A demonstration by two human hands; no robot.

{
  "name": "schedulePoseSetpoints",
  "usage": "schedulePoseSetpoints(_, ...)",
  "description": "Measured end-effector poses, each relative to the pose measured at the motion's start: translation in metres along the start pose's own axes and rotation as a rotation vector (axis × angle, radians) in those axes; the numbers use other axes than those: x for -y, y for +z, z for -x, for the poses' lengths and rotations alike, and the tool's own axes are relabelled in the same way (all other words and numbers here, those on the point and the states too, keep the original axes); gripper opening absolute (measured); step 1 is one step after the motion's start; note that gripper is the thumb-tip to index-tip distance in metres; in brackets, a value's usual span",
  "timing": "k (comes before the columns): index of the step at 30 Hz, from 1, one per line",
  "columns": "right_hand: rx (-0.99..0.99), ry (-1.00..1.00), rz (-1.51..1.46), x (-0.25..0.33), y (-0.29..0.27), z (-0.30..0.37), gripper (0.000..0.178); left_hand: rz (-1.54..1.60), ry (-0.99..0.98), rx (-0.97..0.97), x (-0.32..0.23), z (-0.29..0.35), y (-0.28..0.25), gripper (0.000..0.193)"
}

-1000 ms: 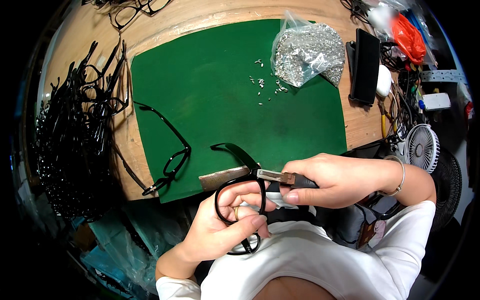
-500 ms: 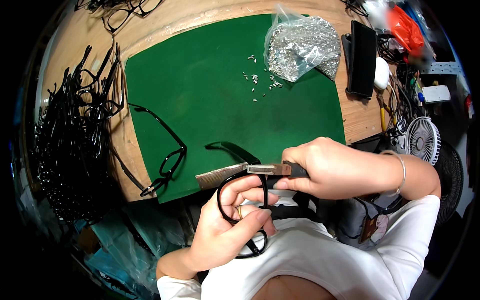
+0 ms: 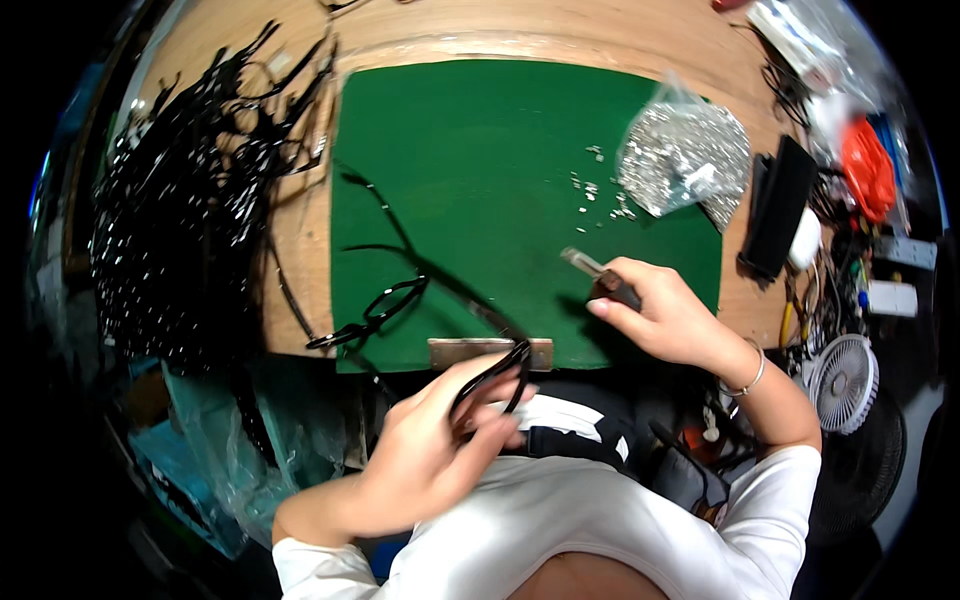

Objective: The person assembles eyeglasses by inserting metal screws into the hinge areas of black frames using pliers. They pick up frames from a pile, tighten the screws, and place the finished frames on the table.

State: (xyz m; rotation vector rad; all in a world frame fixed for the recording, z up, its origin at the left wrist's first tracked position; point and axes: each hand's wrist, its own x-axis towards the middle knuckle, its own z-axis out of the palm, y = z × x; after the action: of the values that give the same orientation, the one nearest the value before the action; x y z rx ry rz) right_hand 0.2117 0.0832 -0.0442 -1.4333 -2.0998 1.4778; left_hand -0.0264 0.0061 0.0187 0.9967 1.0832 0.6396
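My left hand (image 3: 425, 450) is closed on a pair of black eyeglass frames (image 3: 518, 360), held near the desk's front edge. One temple arm of these frames reaches up and left over the green mat (image 3: 480, 190); motion blurs them. Behind them a metal strip (image 3: 541, 354) lies along the mat's front edge. To the right, my right hand (image 3: 660, 310) grips a dark-handled tool (image 3: 610, 281) with a narrow metal head, raised over the mat and apart from the frames. Another pair of black eyeglass frames (image 3: 372, 318) lies at the mat's left edge.
A big heap of black eyeglass frames (image 3: 190, 220) covers the desk's left side. A clear bag of small silvery pieces (image 3: 680, 155) sits far right on the mat, with several loose pieces (image 3: 590, 190) beside it. A black case (image 3: 778, 207) and white fan (image 3: 843, 383) stand farther right.
My right hand has drawn the tool away from the eyeglass frames, up and to the right. My left hand has tilted the frames. The whole view has shifted.
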Motion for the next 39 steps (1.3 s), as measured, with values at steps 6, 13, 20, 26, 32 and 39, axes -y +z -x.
schedulePoseSetpoints(6, 0.06, 0.049, 0.044, 0.007, -0.005, -0.006, 0.027, -0.952, 0.324, -0.086, 0.002, -0.024, -0.046, 0.036)
schedulePoseSetpoints(13, 0.063, 0.071, -0.026, 0.0, -0.013, -0.012, 0.027, -1.33, 0.184, -0.311, 0.034, -0.048, -0.075, 0.042)
schedulePoseSetpoints(20, 0.045, 0.04, -0.042, -0.013, -0.014, -0.016, 0.029, -1.064, 0.606, -0.348, -0.058, -0.167, -0.072, 0.037)
schedulePoseSetpoints(26, 0.089, 0.009, -0.08, -0.013, -0.014, -0.013, 0.028, -1.51, 0.58, -0.797, -0.059, -0.354, -0.187, 0.041)
schedulePoseSetpoints(32, 0.079, 0.088, -0.209, -0.014, -0.022, -0.012, 0.028, -1.26, 0.539, -0.387, -0.076, -0.317, -0.134, 0.025)
schedulePoseSetpoints(39, -0.187, -0.215, 0.282, -0.007, -0.016, -0.012, 0.032, -0.02, 0.208, -0.207, -0.103, -0.148, -0.056, 0.021)
